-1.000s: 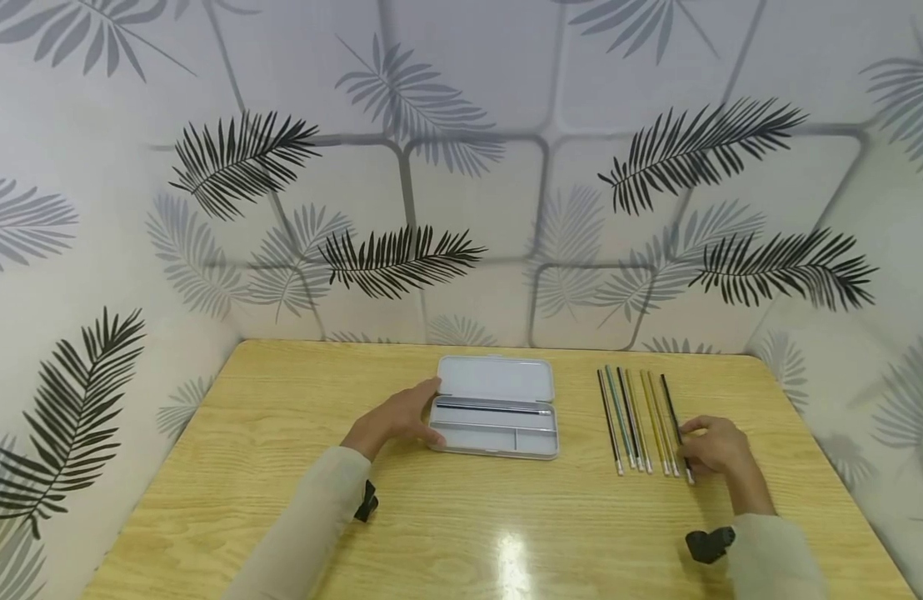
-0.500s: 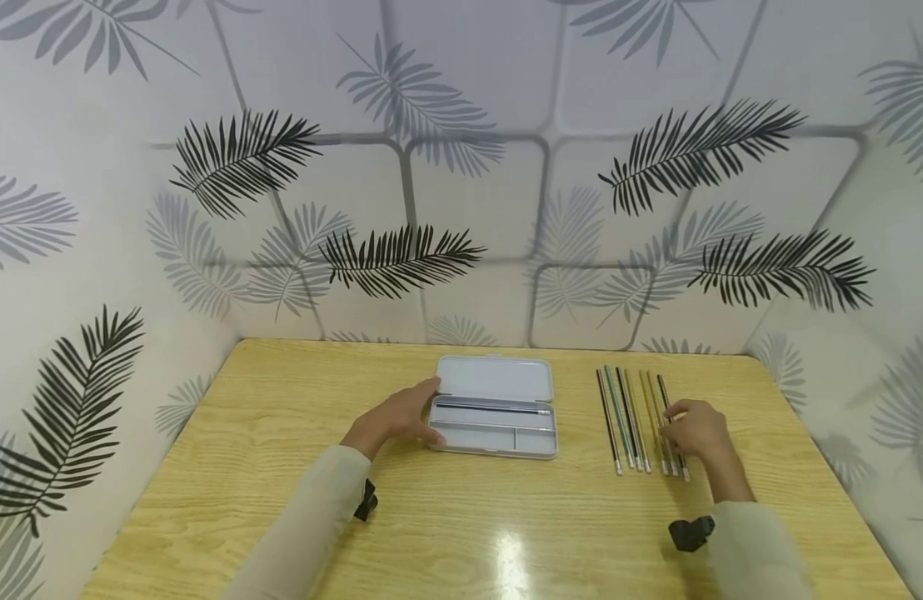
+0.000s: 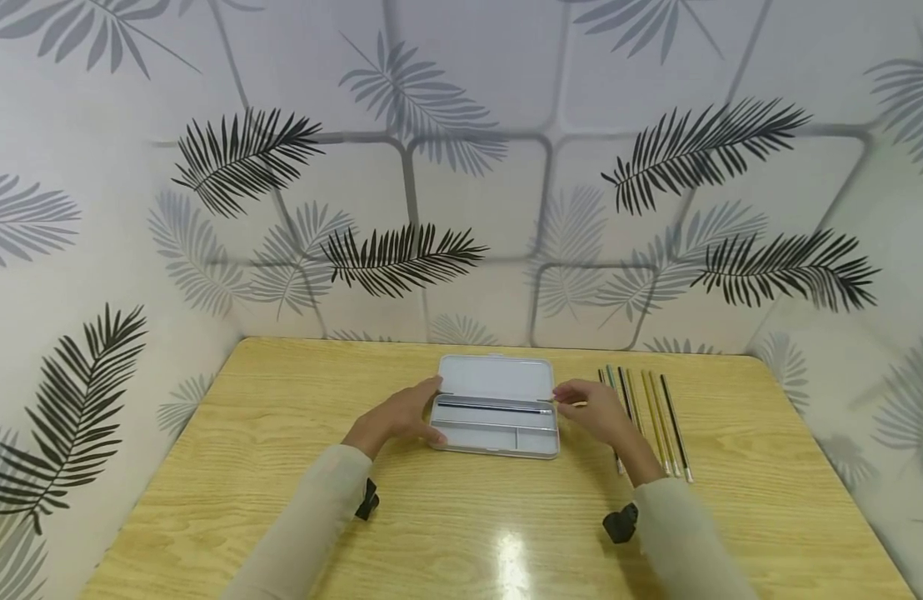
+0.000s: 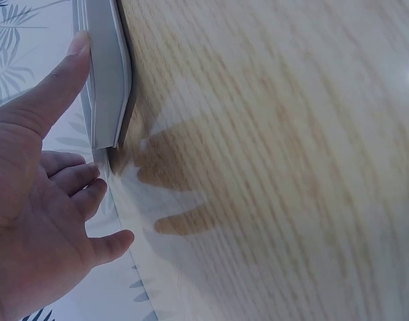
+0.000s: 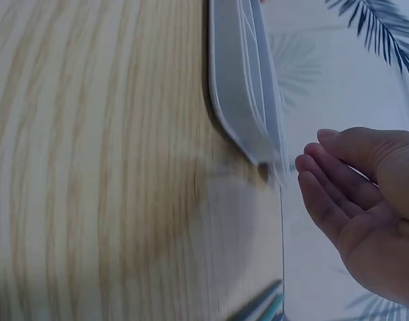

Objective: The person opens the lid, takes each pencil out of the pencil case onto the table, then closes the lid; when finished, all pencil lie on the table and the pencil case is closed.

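Observation:
A light grey pencil case lies with its lid folded back on the table. One dark pencil rests in its long rear compartment. My left hand holds the case's left end, thumb against the front wall and index finger near the hinge corner; in the left wrist view the other fingers hang loosely. At the case's right end, by the hinge, is my right hand, fingertips close together. No pencil shows in that hand in the right wrist view; whether it touches the case cannot be told.
Several pencils lie side by side right of the case, partly behind my right forearm: a yellow pencil, a black pencil, a teal pencil and others. A patterned wall rises behind the wooden table.
My right hand has moved left from the rightmost pencils to the case's right end. The black pencil on the right lies slightly shifted. The left hand and the case have stayed put.

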A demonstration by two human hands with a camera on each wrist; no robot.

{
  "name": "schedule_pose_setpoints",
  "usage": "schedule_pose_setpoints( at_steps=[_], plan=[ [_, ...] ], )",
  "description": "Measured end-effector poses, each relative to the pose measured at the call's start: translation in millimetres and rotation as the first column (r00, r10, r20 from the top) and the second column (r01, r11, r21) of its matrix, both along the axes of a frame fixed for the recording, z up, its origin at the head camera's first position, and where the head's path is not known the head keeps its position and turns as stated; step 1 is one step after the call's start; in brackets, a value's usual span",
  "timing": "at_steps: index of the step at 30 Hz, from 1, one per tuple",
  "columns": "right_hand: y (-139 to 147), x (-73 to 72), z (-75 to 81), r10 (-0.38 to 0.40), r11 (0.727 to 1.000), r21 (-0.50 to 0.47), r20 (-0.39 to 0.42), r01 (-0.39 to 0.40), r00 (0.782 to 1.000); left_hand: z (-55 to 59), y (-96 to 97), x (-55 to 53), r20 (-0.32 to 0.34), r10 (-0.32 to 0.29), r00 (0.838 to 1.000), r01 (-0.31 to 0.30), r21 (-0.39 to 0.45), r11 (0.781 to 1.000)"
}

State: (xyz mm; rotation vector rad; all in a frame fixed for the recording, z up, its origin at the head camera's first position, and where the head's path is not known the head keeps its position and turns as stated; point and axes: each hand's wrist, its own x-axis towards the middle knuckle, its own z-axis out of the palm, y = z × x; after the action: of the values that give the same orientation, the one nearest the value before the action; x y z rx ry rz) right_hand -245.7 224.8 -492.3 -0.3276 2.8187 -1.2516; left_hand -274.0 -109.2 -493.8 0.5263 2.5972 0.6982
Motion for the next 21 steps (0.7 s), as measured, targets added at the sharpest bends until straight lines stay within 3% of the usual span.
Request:
schedule_pose_setpoints(
  at_steps=[6, 21],
  plan=[
    [-28.9, -6.6, -4.1, 0.028, 1.000, 0.000, 0.044, -0.028, 0.999, -0.7, -0.9, -0.4, -0.003, -0.004, 1.000, 0.004, -0.007, 1.000],
    [-58.9, -11.9, -14.7, 0.010, 0.983, 0.182, 0.016, -0.012, 1.000, -2.1, -1.4, -1.2, -0.002, 0.003, 1.000, -0.003, 0.003, 1.000]
  ],
)
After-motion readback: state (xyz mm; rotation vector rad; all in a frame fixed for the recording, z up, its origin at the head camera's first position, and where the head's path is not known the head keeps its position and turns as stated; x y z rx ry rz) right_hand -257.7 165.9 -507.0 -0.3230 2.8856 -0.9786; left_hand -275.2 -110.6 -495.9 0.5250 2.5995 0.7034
